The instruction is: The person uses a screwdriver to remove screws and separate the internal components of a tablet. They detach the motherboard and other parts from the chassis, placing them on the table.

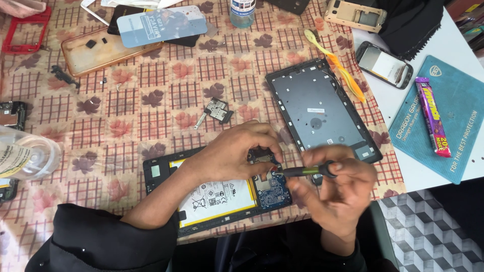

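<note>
While your left hand (237,153) presses flat on the opened tablet (217,194) at the table's near edge, your right hand (335,184) pinches a screwdriver (305,171); you seem mid-screw, so keep the tip seated squarely.

A tablecloth (151,100) of beige with red grid lines and brown-and-pink leaf prints covers the table. On it lies an opened tablet (217,194) with a black frame, a white battery (214,199) edged in yellow and a blue circuit board (275,194). The back cover (320,108) beside it is dark grey. The screwdriver (307,171) shows an olive-green shaft and a black cap. Both sleeves (96,242) are black. A teal mat (454,121) with pale lettering carries a purple candy bar (432,117) marked in yellow and red. A yellow-and-orange tool (338,65) lies by the cover; a red case (25,30) sits far left.
</note>
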